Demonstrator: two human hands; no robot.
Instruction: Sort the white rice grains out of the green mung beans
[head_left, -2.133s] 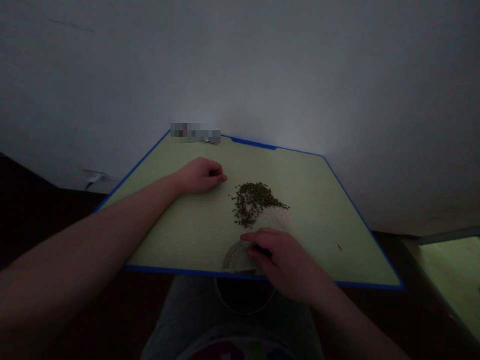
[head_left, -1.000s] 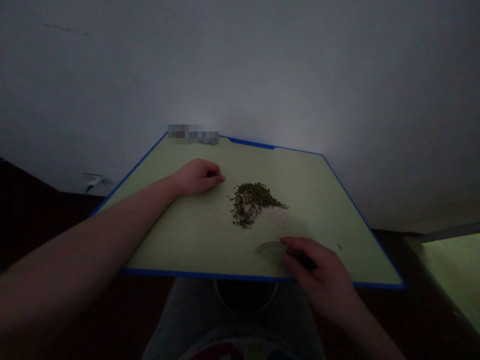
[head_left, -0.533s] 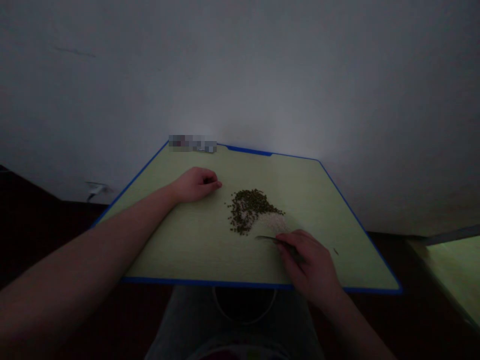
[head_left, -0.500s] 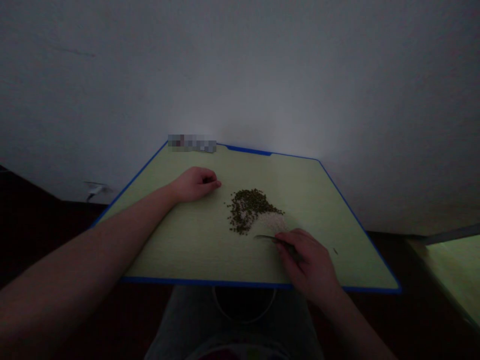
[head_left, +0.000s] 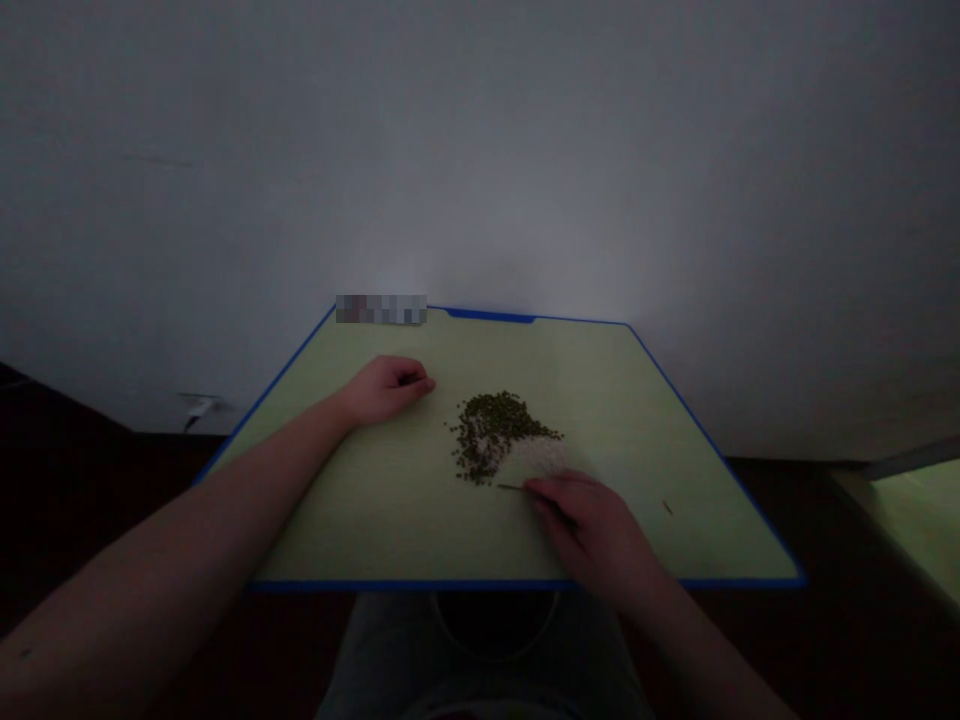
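A heap of small green beans (head_left: 499, 412) is spread on the pale table top. Pale, rice-like grains (head_left: 536, 455) lie against its near right side, and some are mixed among the beans. My right hand (head_left: 592, 530) pinches a thin, narrow tool (head_left: 511, 487), whose tip points left just below the near edge of the heap; most of it is hidden in the fingers, so I cannot tell its kind. Left of the heap, my left hand (head_left: 388, 388) rests on the table, loosely curled with thumb against fingers and nothing visible in it.
The table (head_left: 360, 520) has a blue rim and stands against a grey wall. At its back left corner is a blurred-out item (head_left: 381, 309). A small thin sliver (head_left: 667, 507) lies at the right. Below the near edge, a dark round container (head_left: 495, 625) sits between my legs.
My right hand has shifted left with the tool, and the tool's tip now lies flatter and nearer the beans. My left hand stays put. The whole view has tilted slightly up.
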